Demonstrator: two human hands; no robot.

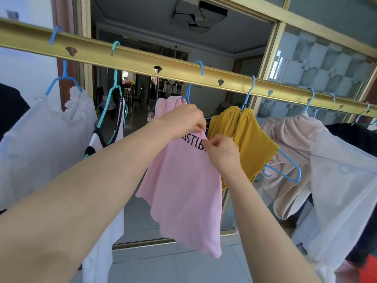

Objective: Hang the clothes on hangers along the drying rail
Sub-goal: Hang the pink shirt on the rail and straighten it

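Note:
A pink T-shirt with dark lettering hangs from a blue hanger hooked over the gold drying rail. My left hand grips the shirt's upper part near the collar. Just below and to the right, my right hand pinches the shirt's right edge beside the lettering. Most of the hanger is hidden under the fabric and my left hand.
Along the rail hang a white frilled top, a black-and-white garment on a teal hanger, a mustard shirt, a beige garment, a sheer white garment and dark clothes at far right. Behind is a glass sliding door.

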